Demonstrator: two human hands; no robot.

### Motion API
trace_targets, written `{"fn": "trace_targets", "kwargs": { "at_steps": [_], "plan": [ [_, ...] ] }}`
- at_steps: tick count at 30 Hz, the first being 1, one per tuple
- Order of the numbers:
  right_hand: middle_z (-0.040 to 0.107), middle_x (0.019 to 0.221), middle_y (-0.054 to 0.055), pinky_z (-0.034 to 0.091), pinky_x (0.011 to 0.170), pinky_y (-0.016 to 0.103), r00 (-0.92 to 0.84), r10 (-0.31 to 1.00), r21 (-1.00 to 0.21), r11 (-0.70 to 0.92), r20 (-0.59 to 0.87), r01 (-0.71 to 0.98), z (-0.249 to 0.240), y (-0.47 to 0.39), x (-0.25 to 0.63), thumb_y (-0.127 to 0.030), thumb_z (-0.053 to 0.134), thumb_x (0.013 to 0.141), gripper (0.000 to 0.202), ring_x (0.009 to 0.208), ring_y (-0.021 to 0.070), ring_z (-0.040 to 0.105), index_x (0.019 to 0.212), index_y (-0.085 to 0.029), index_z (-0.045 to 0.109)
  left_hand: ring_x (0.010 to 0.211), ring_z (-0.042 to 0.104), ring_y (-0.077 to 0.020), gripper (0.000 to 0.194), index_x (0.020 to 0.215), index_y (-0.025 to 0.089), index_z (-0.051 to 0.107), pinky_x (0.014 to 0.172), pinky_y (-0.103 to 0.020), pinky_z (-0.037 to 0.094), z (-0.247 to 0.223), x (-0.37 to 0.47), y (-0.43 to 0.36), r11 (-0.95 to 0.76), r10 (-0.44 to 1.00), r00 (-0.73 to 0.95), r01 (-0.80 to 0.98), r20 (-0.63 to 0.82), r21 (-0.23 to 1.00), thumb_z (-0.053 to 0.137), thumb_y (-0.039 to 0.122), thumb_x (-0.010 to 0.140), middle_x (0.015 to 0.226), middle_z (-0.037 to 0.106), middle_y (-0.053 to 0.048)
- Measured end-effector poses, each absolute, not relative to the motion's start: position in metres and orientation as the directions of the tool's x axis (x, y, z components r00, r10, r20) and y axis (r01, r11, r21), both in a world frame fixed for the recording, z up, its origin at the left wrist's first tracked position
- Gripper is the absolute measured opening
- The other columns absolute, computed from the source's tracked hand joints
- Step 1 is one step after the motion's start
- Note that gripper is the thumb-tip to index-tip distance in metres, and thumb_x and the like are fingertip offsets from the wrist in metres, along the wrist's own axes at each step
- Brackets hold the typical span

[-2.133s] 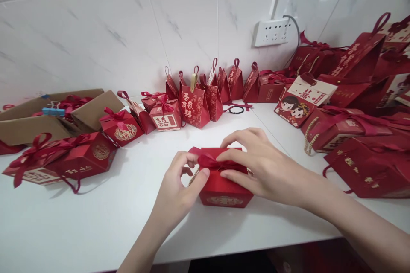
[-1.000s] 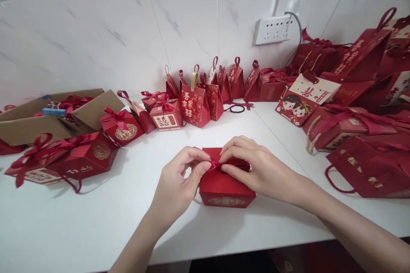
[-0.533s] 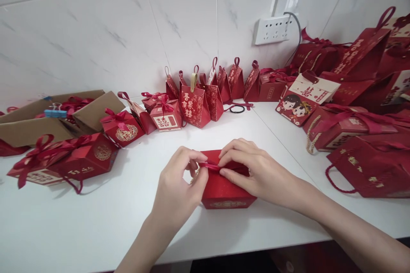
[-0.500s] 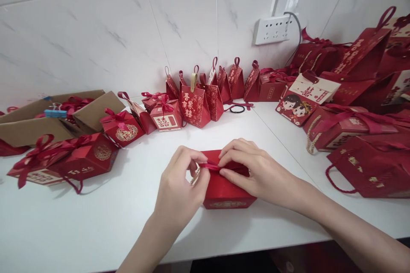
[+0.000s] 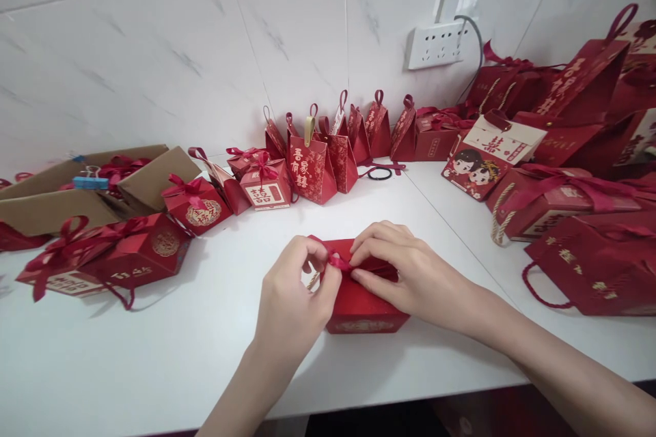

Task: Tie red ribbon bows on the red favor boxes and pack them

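Note:
A red box (image 5: 366, 307) with a gold pattern on its front side stands near the front of the white table. Across its top runs a dark red ribbon (image 5: 338, 261), with a small loop between my hands. My left hand (image 5: 302, 280) pinches the ribbon between thumb and forefinger at the box's left side. From the right, my right hand (image 5: 392, 263) holds the ribbon in its fingertips over the box top. Part of a twisted cord shows behind my left fingers. My fingers hide some of the ribbon.
Red gift boxes (image 5: 312, 171) line the wall. A cardboard box (image 5: 46, 208) with a blue clip (image 5: 91, 183) is at left, beside ribboned boxes (image 5: 133, 252). More red boxes (image 5: 594, 273) crowd the right. A black ring (image 5: 379, 174) lies at the back below a wall socket (image 5: 438, 44).
My left hand has shifted slightly right, and a ribbon loop now shows by its fingertips. My right hand has stayed almost in place.

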State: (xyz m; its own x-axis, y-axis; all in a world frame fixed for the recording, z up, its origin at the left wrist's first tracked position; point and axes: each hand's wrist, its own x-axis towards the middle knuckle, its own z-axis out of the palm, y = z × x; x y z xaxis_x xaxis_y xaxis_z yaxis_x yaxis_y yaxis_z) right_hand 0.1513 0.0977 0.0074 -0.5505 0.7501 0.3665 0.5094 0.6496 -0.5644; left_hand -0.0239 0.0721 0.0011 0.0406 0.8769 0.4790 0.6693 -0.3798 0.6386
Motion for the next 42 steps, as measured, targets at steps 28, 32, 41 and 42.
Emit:
{"fn": "trace_targets", "kwargs": {
  "at_steps": [28,32,41,42],
  "plan": [
    [0.067,0.079,0.002,0.048,0.068,0.028,-0.469,0.867,-0.879,0.349,0.170,0.326,0.016,0.108,0.136,-0.030,0.060,0.079,0.013,0.073,0.0153,0.062,0.075,-0.017,0.062,0.070,0.053,-0.0148,0.009,0.082,0.018,0.056,0.066,-0.029,0.044,0.002,-0.029,0.072,-0.315,0.946,0.084,0.466,0.313,0.827,0.051,0.022,0.077,0.081,0.060,-0.003],
    [0.066,0.078,0.002,0.046,0.071,0.028,-0.375,0.894,-0.838,0.390,0.245,0.381,0.023,0.110,0.146,-0.030,0.055,0.080,0.015,0.074,0.0158,0.060,0.073,-0.017,0.061,0.069,0.051,-0.0150,0.017,0.066,0.018,0.053,0.063,-0.027,0.040,0.007,-0.037,0.081,-0.267,0.957,0.193,0.286,0.217,0.920,0.048,0.030,0.077,0.071,0.055,-0.001],
    [0.062,0.062,0.002,0.039,0.051,0.027,-0.256,0.952,-0.688,0.298,0.165,0.662,0.026,0.078,0.177,-0.047,0.051,0.083,0.031,0.056,0.0165,0.054,0.071,-0.020,0.058,0.067,0.048,-0.0143,0.020,0.067,0.018,0.054,0.064,-0.026,0.037,0.010,-0.044,0.084,-0.198,0.967,0.217,0.306,0.134,0.931,0.054,0.036,0.076,0.069,0.054,0.001],
    [0.062,0.062,0.002,0.039,0.051,0.027,-0.273,0.951,-0.705,0.294,0.147,0.645,0.022,0.076,0.176,-0.046,0.053,0.082,0.028,0.056,0.0164,0.055,0.073,-0.020,0.058,0.066,0.048,-0.0139,0.020,0.067,0.018,0.054,0.064,-0.026,0.037,0.009,-0.044,0.084,-0.193,0.966,0.225,0.298,0.128,0.935,0.055,0.036,0.075,0.069,0.054,0.001]
  ]
}}
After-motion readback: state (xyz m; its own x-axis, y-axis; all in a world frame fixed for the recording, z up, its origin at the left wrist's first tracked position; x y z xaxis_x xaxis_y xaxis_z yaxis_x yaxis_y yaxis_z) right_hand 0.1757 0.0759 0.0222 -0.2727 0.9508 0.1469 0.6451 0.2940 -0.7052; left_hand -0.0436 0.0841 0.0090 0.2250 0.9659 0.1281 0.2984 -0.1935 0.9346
